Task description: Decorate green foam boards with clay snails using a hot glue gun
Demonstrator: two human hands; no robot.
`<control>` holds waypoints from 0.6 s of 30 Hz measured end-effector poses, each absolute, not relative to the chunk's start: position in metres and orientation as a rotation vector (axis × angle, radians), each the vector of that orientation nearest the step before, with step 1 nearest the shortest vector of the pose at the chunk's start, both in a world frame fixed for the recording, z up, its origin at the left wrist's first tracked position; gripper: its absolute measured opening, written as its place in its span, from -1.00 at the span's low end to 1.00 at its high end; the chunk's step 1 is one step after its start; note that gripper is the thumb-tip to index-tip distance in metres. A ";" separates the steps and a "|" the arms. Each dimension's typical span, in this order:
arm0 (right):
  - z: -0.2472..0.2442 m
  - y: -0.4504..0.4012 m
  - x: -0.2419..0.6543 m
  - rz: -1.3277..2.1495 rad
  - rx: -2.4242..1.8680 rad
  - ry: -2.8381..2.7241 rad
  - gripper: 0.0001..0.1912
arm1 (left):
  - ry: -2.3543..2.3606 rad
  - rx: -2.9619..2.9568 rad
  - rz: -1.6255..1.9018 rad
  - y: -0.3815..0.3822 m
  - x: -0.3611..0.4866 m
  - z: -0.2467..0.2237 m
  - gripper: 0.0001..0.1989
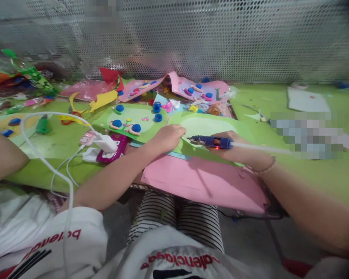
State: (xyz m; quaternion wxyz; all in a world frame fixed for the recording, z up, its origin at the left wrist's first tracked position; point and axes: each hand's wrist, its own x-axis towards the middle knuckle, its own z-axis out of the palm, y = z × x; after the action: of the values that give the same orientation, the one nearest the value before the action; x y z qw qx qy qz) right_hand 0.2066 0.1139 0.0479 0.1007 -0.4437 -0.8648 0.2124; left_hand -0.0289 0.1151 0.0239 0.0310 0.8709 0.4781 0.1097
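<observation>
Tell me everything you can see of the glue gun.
The glue gun is dark blue and looks plastic, with a glowing red light and a dark, mottled front end. A long whitish stick extends from its rear. Held in the right hand, it points toward the left hand, over the green sheet.

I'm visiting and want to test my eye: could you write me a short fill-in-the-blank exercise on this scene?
1. The glue gun is held in the person's ____ hand.
2. The left hand touches a card sheet whose colour is ____.
3. The plain paper sheet nearest the striped legwear is ____.
4. The wrist of the hand with the glue gun wears a ____.

Missing words: right; green; pink; bracelet.
</observation>
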 end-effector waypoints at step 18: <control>0.049 0.110 0.212 0.646 -1.196 -2.777 -0.87 | 1.431 2.619 0.461 0.119 -0.030 0.019 -0.76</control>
State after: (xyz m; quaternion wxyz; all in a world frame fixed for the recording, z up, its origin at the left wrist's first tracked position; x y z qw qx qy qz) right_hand 0.2116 0.1098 0.0492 0.0247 -0.3866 -0.8979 0.2089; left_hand -0.0300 0.1194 0.0185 0.0609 0.8656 0.4731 0.1522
